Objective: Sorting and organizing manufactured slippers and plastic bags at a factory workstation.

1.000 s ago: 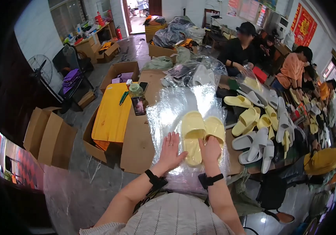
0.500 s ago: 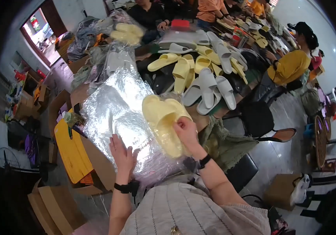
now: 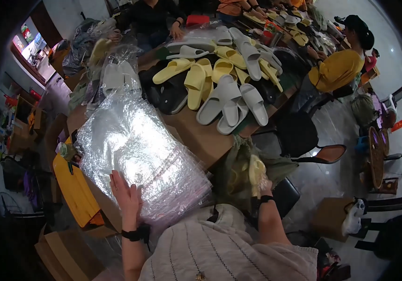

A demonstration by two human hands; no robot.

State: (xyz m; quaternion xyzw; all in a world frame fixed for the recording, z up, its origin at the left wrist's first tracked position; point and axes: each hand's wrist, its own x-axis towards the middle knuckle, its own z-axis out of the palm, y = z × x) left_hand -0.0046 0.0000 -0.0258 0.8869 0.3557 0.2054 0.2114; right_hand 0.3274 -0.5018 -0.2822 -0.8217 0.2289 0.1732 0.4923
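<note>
My left hand (image 3: 127, 194) rests with its fingers stretched out on the near left part of a shiny stack of clear plastic bags (image 3: 163, 180). Off the table's near right edge, my right hand (image 3: 265, 185) grips a pair of yellow slippers (image 3: 257, 171), seen edge-on and somewhat blurred. The slippers are at the mouth of a green woven sack (image 3: 233, 161), which hides part of what lies inside it. Beyond the bags, loose grey slippers (image 3: 229, 100) and yellow slippers (image 3: 195, 86) lie heaped on the table.
Bagged grey slippers (image 3: 119, 75) lie at the stack's far end. A cardboard box (image 3: 112, 210) with a yellow sheet (image 3: 74, 189) stands left of the table. To the right is a black chair (image 3: 297, 133). A person in yellow (image 3: 336, 72) sits farther right; other people work across the table.
My right hand has carried the bagged yellow slippers from above the plastic bags rightward and down to the green sack. The person opposite has moved another bagged yellow pair leftward.
</note>
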